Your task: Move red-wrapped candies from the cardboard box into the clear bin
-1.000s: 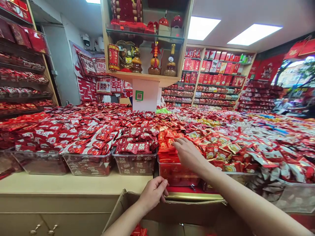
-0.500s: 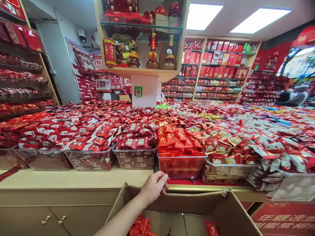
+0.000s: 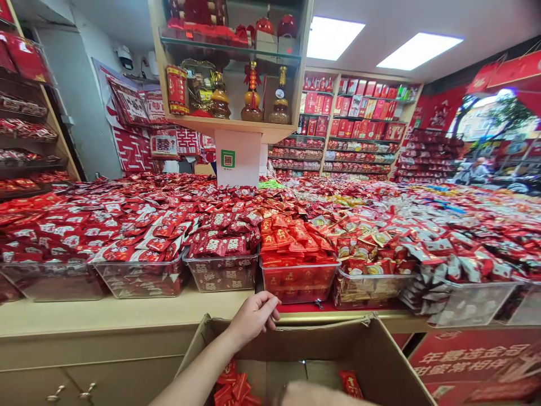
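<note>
My left hand [image 3: 256, 316] is at the far rim of an open cardboard box [image 3: 333, 338], its fingers curled and the thumb pressed against them. Whether it grips the rim or some small thing is hidden. Low in the picture, my right hand [image 3: 321, 395] is a blur over the box, its fingers not readable. Inside the box, small red candy packets [image 3: 236, 390] lie in the left corner, and one more red packet [image 3: 350, 384] rests at the right. Just behind my left hand stands a clear plastic bin [image 3: 298, 285] heaped with red packets [image 3: 291, 239].
More clear bins of wrapped sweets line the counter [image 3: 127, 313], including a maroon-filled bin [image 3: 222, 273] and a gold-and-red one [image 3: 372, 290]. A display cabinet [image 3: 236, 121] hangs above on a white post [image 3: 245, 163]. Cupboard doors [image 3: 88, 389] are below left.
My right hand has come into view at the bottom edge, over the box. The view has turned slightly right. My left hand stays at the box's far rim.
</note>
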